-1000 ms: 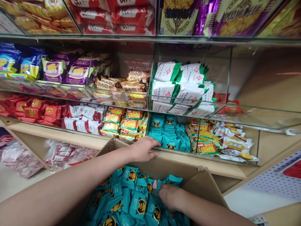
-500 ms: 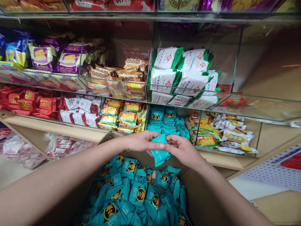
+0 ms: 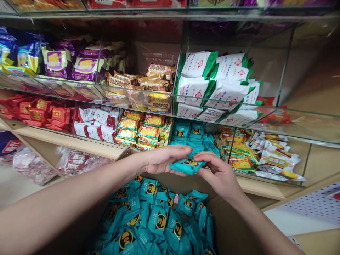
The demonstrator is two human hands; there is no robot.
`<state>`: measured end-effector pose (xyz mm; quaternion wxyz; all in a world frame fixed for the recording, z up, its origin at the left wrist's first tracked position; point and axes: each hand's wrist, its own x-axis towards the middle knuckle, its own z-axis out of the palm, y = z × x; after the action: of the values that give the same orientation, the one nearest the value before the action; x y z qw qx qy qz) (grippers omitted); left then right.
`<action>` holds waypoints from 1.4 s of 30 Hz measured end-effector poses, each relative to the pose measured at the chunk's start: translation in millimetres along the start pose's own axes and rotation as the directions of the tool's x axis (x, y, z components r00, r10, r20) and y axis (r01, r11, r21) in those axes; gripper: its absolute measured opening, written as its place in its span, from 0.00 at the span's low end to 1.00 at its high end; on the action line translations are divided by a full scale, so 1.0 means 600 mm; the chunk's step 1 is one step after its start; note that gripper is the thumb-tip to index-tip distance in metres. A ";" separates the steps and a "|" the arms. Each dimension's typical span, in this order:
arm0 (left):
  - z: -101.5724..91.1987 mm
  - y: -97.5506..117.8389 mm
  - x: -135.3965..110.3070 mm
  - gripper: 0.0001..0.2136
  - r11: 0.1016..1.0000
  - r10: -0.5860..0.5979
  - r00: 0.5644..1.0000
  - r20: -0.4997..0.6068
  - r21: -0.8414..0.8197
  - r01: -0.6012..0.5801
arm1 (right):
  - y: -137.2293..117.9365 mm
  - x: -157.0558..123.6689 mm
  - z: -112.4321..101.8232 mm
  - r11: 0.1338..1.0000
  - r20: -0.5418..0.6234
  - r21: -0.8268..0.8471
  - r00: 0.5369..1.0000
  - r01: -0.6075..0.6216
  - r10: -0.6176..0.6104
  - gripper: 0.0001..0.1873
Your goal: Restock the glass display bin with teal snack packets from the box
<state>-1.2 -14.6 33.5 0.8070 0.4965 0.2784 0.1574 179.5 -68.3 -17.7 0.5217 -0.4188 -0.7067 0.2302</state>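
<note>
A small teal snack packet (image 3: 188, 166) with a yellow-and-black round logo is held up in front of the shelf, above the cardboard box. My left hand (image 3: 166, 159) has it between the fingers at its left side, some fingers passing underneath. Its right end is pinched by the thumb and fingers of my right hand (image 3: 219, 173). Below both hands, many matching teal packets (image 3: 156, 217) fill the open cardboard box (image 3: 225, 216). Just behind my fingers, more of the same packets (image 3: 183, 131) lie stacked in a lower shelf compartment.
Clear dividers split the shelf. White-and-green packets (image 3: 195, 88) sit above the teal ones. Yellow-orange packets (image 3: 151, 131) are on the left, gold-and-white ones (image 3: 277, 156) on the right. A wooden ledge (image 3: 69, 141) runs below; bagged goods (image 3: 77, 161) lie under it.
The packet has turned from hanging upright to lying flatter, with its logo now showing. My left fingers have straightened, and the view has shifted slightly left.
</note>
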 end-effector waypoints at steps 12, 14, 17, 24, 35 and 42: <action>0.011 -0.021 0.024 0.23 0.934 0.356 0.868 -0.345 0.110 -0.339 | 0.001 -0.002 0.029 0.704 -0.046 0.549 0.825 -0.450 0.563 0.20; 0.009 -0.024 0.026 0.19 0.946 0.325 0.873 -0.364 0.111 -0.306 | 0.006 -0.003 0.029 0.736 -0.072 0.508 0.829 -0.447 0.554 0.19; 0.009 -0.029 0.031 0.14 0.943 0.328 0.844 -0.425 0.100 -0.316 | 0.009 -0.006 0.031 0.784 -0.114 0.474 0.855 -0.401 0.506 0.19; 0.014 -0.036 0.031 0.19 0.943 0.330 0.853 -0.405 0.109 -0.313 | 0.007 -0.005 0.030 0.759 0.005 0.519 0.890 -0.392 0.456 0.24; 0.003 -0.043 0.041 0.15 0.901 0.375 0.871 -0.318 0.346 -0.262 | 0.017 -0.002 0.013 0.854 -0.134 0.425 0.912 -0.300 0.387 0.34; -0.008 -0.048 0.036 0.17 0.641 0.470 0.879 -0.078 0.715 -0.279 | 0.029 -0.003 -0.013 0.889 0.135 0.164 0.902 -0.428 0.410 0.25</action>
<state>12.2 -12.9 -0.1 0.4713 0.7805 0.3084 0.2715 192.8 -61.1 -29.1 0.4624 -0.4982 -0.5989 0.4234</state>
